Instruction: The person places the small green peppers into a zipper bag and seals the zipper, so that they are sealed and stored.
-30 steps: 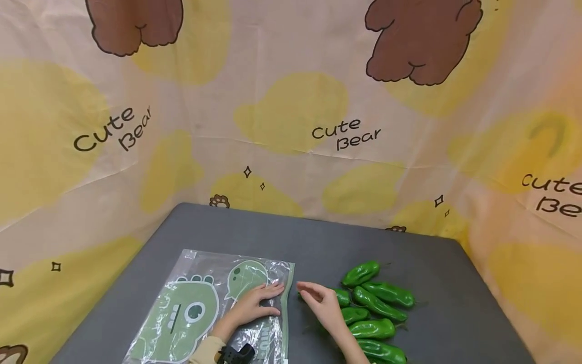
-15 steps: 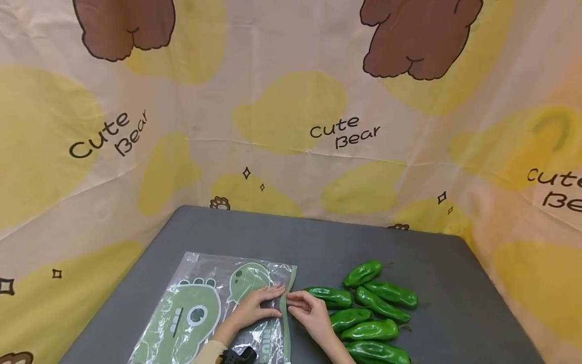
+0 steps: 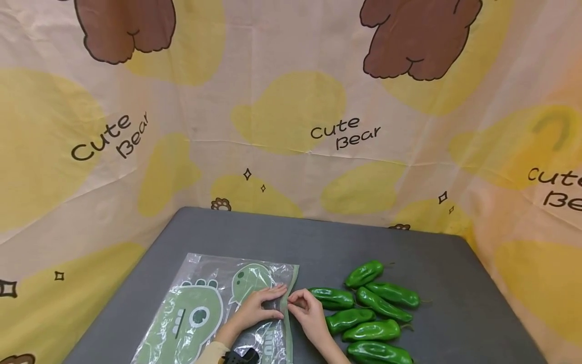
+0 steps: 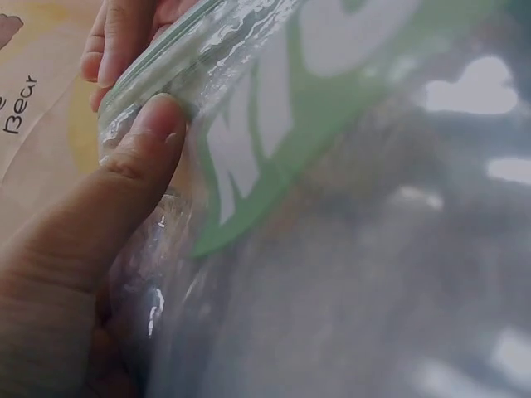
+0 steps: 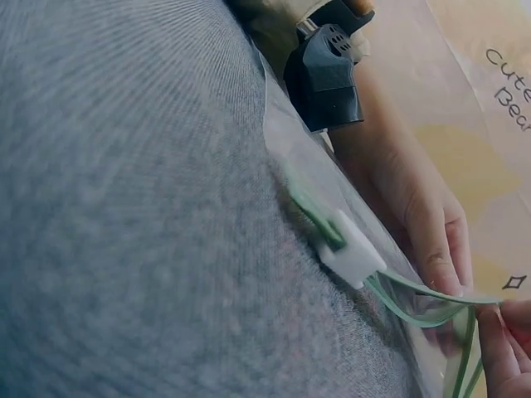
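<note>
A clear zip bag point(image 3: 241, 333) printed with green cartoon dinosaurs lies flat, its green zip strip point(image 3: 289, 333) along the right edge. My left hand point(image 3: 255, 308) rests on the bag beside that strip, fingers straight and thumb spread apart. In the left wrist view, the thumb point(image 4: 141, 157) presses the plastic just below the zip. From the other side, my right hand point(image 3: 310, 313) pinches the strip between thumb and fingertips. A white slider point(image 5: 353, 251) sits on the zip in the right wrist view, where the two green strips point(image 5: 415, 315) part near the right fingertips.
Several green peppers point(image 3: 370, 331) lie in a loose group right of the right hand. The grey table point(image 3: 254, 232) is backed by a hanging cloth point(image 3: 282, 111) with bear prints. A black camera point(image 3: 241, 356) is strapped to the left wrist.
My right hand has come left from beside the peppers to the bag's edge and now pinches the zip strip. The left hand has stayed on the bag.
</note>
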The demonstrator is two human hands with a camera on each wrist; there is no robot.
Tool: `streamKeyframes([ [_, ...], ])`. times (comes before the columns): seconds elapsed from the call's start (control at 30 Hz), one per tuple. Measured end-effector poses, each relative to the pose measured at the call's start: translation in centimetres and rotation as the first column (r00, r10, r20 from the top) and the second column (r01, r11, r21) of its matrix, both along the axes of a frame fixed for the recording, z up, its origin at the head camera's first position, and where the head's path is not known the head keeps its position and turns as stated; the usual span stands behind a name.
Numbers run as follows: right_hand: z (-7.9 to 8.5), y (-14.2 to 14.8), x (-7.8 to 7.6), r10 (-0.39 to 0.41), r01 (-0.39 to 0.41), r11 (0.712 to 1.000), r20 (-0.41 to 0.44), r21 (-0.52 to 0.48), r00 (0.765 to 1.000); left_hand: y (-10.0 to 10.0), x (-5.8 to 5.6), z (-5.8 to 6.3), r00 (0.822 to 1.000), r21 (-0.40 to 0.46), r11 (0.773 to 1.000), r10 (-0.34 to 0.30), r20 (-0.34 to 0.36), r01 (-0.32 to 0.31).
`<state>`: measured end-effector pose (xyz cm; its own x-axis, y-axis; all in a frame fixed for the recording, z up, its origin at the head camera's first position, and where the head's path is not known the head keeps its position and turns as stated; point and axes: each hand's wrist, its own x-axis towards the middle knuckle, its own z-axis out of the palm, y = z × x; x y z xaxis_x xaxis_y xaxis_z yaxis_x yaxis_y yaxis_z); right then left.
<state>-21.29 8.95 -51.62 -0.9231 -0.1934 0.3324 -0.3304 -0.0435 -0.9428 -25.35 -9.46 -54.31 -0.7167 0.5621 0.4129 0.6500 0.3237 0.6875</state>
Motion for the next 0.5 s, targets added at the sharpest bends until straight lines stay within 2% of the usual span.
streamKeyframes([
  [0.13,0.0,0.1,0.0,0.008,-0.008,1.000,0.030,-0.022,1.000,0.1,0.1,0.1,1.000,0.021,1.000,0.012,-0.002,-0.012],
  [0.23,0.7,0.1,0.4,0.007,-0.006,1.000,0.039,-0.011,0.999,-0.1,0.1,0.2,1.000,0.022,1.000,0.020,-0.013,-0.019],
  [0.4,2.3,-0.2,1.1,-0.043,0.041,0.992,0.008,0.116,0.999,0.0,0.2,0.2,0.999,0.020,0.999,0.032,-0.004,-0.032],
  [0.5,2.8,-0.2,1.3,-0.063,0.058,0.981,0.019,0.186,0.998,0.3,0.4,0.7,1.000,0.044,0.999,0.017,0.004,-0.017],
])
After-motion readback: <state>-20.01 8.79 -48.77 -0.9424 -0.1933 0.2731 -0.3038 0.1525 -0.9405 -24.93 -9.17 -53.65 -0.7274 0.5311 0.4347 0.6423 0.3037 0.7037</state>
